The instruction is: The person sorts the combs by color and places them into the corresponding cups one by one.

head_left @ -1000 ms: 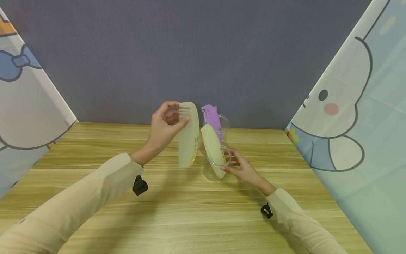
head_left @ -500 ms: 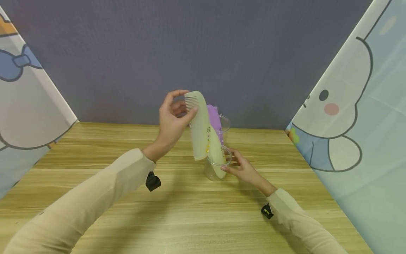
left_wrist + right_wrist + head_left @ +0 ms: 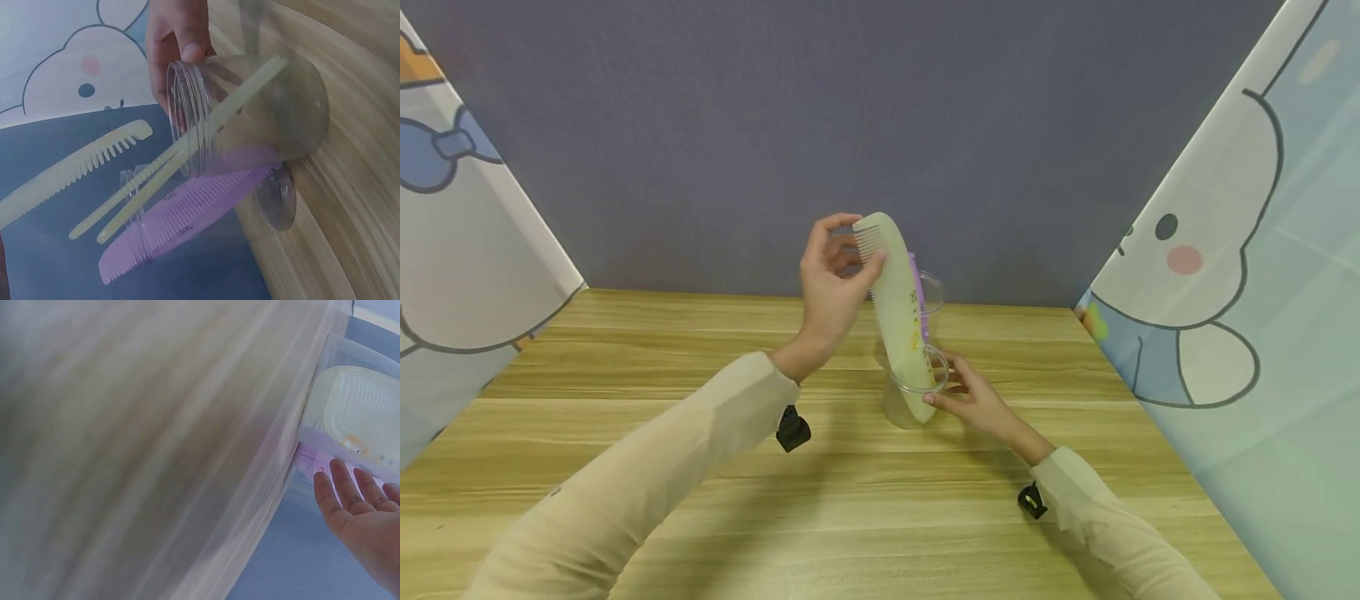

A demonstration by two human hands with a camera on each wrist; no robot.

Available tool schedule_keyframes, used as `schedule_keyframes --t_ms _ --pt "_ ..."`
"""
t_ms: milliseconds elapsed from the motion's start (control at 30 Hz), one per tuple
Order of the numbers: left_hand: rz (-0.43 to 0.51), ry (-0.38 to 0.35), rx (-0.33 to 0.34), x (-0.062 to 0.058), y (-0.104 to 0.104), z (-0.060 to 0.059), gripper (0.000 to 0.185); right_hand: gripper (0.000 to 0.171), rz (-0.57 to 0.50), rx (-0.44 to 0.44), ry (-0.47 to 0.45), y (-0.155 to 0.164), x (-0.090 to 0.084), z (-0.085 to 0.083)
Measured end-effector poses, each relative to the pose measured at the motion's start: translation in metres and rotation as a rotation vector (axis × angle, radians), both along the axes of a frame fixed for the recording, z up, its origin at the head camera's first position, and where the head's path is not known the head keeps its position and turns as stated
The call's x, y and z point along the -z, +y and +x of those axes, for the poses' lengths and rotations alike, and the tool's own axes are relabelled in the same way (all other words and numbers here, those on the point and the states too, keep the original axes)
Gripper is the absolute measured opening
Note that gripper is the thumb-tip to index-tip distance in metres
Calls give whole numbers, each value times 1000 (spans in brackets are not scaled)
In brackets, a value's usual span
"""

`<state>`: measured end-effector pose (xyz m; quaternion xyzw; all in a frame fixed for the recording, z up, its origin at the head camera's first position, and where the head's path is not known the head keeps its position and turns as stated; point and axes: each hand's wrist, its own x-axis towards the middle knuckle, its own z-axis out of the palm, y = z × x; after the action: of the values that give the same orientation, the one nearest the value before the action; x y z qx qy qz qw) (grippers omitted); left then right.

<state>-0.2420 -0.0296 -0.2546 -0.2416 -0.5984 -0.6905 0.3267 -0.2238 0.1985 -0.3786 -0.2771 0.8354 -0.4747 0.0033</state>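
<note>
My left hand (image 3: pixel 833 287) pinches a pale yellow comb (image 3: pixel 897 292) near its top end, teeth toward the palm. It is tilted above the front clear plastic cup (image 3: pixel 898 408); in the left wrist view its free end (image 3: pixel 134 131) is outside that cup's mouth. My right hand (image 3: pixel 976 402) grips this cup at the rim, thumb in front and fingers on the far side. Pale yellow combs (image 3: pixel 240 94) lean inside it, seen edge-on. Behind stands a second clear cup (image 3: pixel 286 197) with purple combs (image 3: pixel 194 209) sticking out.
The cups stand on a wood-grain table (image 3: pixel 850 517), near its back edge. A dark grey panel (image 3: pixel 880 125) rises behind them. Cartoon-printed panels (image 3: pixel 1195 275) flank the table on both sides.
My left hand has moved right and slightly up with the comb, which now tilts and overlaps the front cup and the combs behind it. My right hand has stayed at the cup.
</note>
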Motion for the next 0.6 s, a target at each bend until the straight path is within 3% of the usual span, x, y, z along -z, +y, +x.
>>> schedule_keyframes --t_ms 200,433,600 --pt "15 -28 -27 5 9 -1 39 67 6 -5 13 4 8 -6" --pt "-1 -66 -40 1 16 17 38 66 11 -1 13 4 8 -6" --pt "-27 -108 -30 3 20 22 39 66 5 -4 17 4 8 -6"
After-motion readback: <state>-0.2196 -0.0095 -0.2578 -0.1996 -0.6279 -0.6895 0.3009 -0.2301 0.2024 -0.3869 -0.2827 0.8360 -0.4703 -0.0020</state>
